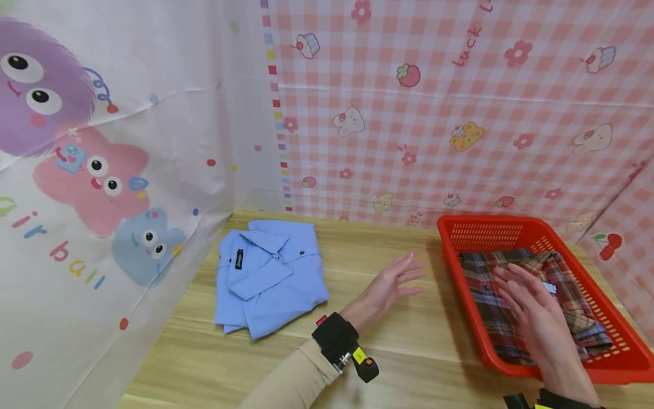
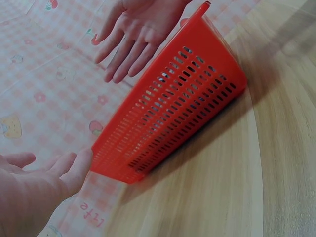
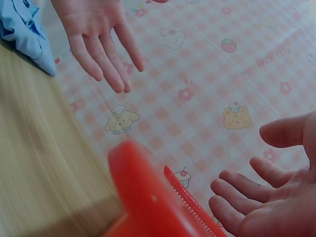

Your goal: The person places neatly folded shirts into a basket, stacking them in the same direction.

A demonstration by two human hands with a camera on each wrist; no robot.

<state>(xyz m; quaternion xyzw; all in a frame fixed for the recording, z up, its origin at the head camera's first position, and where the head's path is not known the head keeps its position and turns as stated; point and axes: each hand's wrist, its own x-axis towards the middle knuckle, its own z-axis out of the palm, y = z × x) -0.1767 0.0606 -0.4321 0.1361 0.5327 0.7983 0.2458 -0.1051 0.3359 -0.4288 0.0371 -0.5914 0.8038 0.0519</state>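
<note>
Our left grip (image 1: pixel 385 288) is unclenched and bare over the wood-grain tabletop (image 1: pixel 409 358); our right grip (image 1: pixel 536 312), just as slack, is above plaid clothes (image 1: pixel 485 295) in a red basket (image 1: pixel 633 366) near the right edge. We see a folded blue shirt (image 1: pixel 276 278) by the far left corner, pink checked sheeting (image 1: pixel 439 96) behind the back edge, white cartoon sheeting (image 1: pixel 189 136) along the left.

Plaid clothes (image 1: pixel 490 307), under right hand (image 1: pixel 533 312): partly hidden. Label (image 1: pixel 239 259), left of left hand (image 1: pixel 383 289): print too small. Basket (image 3: pixel 145 190), beside right hand: blurred, cut off, right wrist view. Wristband (image 1: pixel 569 399), below right hand: cut off, head view.
</note>
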